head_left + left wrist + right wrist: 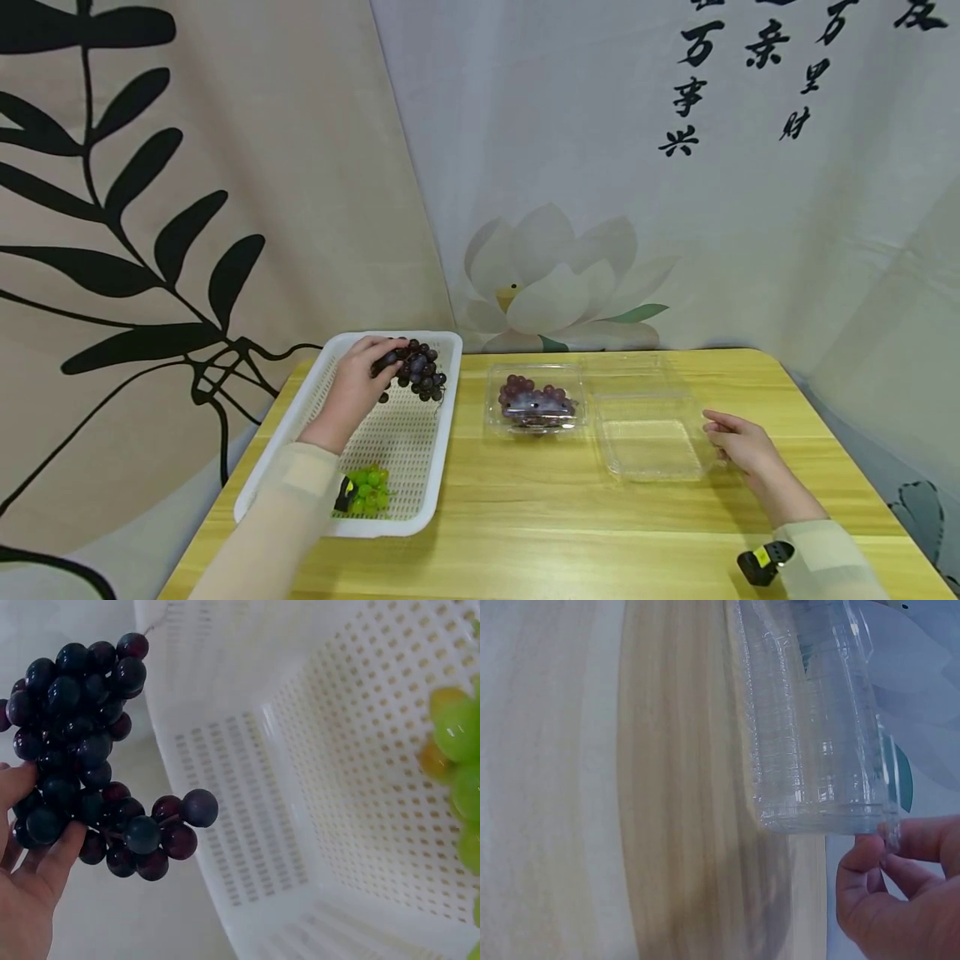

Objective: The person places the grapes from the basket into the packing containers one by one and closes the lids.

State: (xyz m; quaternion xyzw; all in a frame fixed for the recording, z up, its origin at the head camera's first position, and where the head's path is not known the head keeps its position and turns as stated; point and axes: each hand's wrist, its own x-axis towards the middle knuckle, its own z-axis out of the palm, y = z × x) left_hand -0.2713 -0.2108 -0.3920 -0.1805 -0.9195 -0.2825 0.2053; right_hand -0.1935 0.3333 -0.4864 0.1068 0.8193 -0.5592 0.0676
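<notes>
A bunch of dark grapes is held by my left hand over the far end of the white basket. In the left wrist view, thumb and fingers grip one end of these dark grapes, and a short side stem of them sticks out. My right hand pinches the right edge of an open clear plastic clamshell box. The right wrist view has the thumb and fingers of this hand at the rim of the clear box. Its lid lies folded back behind it.
A shut clear box with reddish-purple grapes stands between the basket and the open box. Green grapes lie at the near end of the basket. The wooden table ends at a curtain behind.
</notes>
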